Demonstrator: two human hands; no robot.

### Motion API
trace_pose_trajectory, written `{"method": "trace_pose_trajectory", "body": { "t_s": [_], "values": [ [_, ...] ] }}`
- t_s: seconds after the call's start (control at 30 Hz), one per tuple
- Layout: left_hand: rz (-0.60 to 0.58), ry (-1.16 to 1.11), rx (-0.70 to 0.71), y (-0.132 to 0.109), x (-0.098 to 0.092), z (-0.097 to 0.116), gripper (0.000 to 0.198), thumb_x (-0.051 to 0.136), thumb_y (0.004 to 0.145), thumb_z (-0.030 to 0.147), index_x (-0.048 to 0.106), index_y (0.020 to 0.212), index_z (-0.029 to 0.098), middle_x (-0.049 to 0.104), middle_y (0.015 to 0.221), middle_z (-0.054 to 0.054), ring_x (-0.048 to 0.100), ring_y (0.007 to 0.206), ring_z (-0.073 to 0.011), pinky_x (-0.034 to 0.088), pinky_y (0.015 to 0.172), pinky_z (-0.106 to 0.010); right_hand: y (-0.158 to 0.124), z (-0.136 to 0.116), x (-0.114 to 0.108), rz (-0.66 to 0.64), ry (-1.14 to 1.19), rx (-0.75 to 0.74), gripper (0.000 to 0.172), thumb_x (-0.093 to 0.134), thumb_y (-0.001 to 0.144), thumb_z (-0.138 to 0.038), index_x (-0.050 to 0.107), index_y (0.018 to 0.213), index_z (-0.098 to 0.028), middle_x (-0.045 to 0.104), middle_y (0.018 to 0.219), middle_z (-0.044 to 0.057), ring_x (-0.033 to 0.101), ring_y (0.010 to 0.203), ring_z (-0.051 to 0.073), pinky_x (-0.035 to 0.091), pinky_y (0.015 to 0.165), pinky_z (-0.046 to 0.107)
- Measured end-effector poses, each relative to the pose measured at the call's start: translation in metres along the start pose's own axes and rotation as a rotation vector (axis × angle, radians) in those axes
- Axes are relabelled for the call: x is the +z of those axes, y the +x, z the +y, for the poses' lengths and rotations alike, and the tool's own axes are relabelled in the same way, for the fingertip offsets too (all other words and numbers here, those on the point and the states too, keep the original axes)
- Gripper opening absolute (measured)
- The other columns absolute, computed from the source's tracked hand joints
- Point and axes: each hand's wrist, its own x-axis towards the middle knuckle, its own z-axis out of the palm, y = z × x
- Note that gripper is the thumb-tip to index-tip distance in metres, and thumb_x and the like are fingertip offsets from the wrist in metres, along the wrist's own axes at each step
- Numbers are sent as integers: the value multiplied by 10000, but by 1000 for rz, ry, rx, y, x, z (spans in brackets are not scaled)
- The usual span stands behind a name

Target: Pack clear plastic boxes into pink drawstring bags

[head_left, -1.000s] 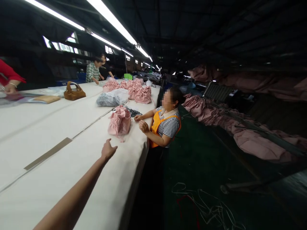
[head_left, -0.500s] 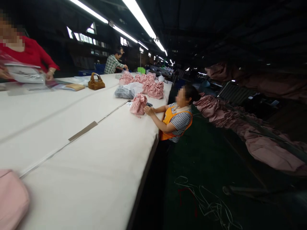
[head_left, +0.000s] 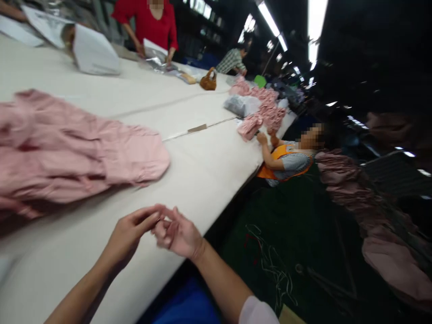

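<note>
My left hand (head_left: 133,227) and my right hand (head_left: 182,234) meet over the near edge of the white table (head_left: 189,184). The left fingers pinch together against the right fingers, which are curled in. Whatever lies between them, if anything, is too small and blurred to make out. Just beyond, to the left, a large pink gathered cloth item (head_left: 84,153) lies on the table with its rounded end toward the middle. Neither hand touches it.
Across the table a person in red (head_left: 148,27) handles clear plastic packets. A person in an orange apron (head_left: 283,157) works by pink bundles (head_left: 266,105). White packets (head_left: 94,51) and a brown handbag (head_left: 208,80) lie farther back. Loose strings (head_left: 276,270) lie on the floor.
My view has swung left and tilted. Both my hands have come into view, fingers together, and far more of the pink cloth item shows at the left.
</note>
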Motion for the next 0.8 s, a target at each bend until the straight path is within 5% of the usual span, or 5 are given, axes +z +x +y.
{"method": "trace_pose_trajectory", "body": {
  "t_s": [0.2,0.33,0.57,0.7,0.8],
  "values": [
    [-47,-128,16,-28,-17,29,375,795,726,460,694,876,131,686,790,-34,557,622,-112,457,600,-221,-2,25,40,-47,-17,-23,459,313,1034,-536,526,1377,-317,517,684,-22,341,523,97,271,518,206],
    [26,56,100,-34,-9,19,335,745,751,472,677,847,158,648,721,-1,554,625,-115,447,611,-223,-12,32,34,124,-257,-108,520,434,975,-595,540,1390,-299,520,687,-20,351,530,87,251,503,207],
    [-66,270,-73,-18,46,-31,408,647,702,540,680,833,155,695,764,-46,576,616,-155,476,625,-277,-47,15,-38,762,-1110,-451,422,677,842,-444,730,1198,-223,518,623,-31,423,605,98,402,634,235],
    [-193,506,-144,-9,75,-83,447,612,583,585,691,676,156,707,689,-113,626,567,-273,499,619,-399,-83,25,-92,1024,-1106,-425,302,697,776,-327,797,1017,-176,682,756,23,549,657,136,467,672,255],
    [-364,846,-97,17,89,-126,400,514,624,622,676,616,256,725,680,-39,694,676,-319,528,696,-421,-103,32,-130,1155,-1049,-319,249,578,835,-262,805,771,-182,619,575,14,579,581,155,469,608,262]
  ]
}}
